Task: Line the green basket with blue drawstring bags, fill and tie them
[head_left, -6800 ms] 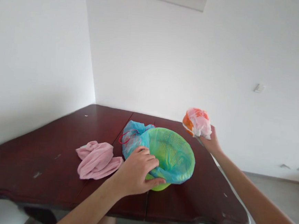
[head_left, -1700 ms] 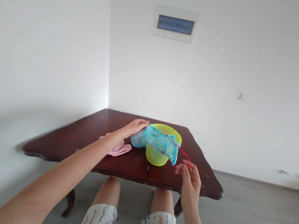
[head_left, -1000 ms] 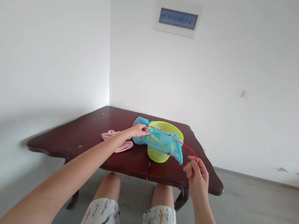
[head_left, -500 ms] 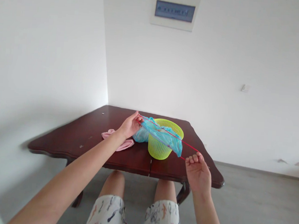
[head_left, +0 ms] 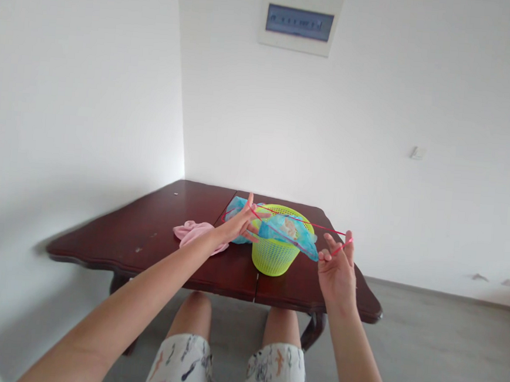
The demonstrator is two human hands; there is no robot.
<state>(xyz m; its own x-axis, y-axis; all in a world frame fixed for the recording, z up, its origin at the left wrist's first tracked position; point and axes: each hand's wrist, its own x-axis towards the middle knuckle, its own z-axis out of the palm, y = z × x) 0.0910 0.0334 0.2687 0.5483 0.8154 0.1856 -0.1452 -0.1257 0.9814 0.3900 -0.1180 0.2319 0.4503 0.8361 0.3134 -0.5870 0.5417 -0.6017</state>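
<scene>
A thin blue plastic drawstring bag (head_left: 306, 242) lies across the mouth of a yellow-green mesh basket (head_left: 273, 260). Its red drawstring (head_left: 318, 226) is pulled taut between my two hands. My left hand (head_left: 240, 224), at the basket's left rim, has the string looped over its spread fingers. To the right of the basket, my right hand (head_left: 337, 274) has the cord round its raised index finger, the other fingers partly curled. Something pale shows through the bag. More blue plastic with red string sits behind my left hand; whether it belongs to the same bag I cannot tell.
A pink cloth (head_left: 195, 232) lies left of the basket, partly under my left forearm. The dark wooden table (head_left: 147, 218) has a curved edge and stands against white walls. My knees are at its front edge. A breaker panel (head_left: 300, 22) is on the wall.
My fingers have gone from pinching the drawstring to spreading inside its loop. The left hand has moved slightly right, and the string's upper strand now runs flatter above the basket.
</scene>
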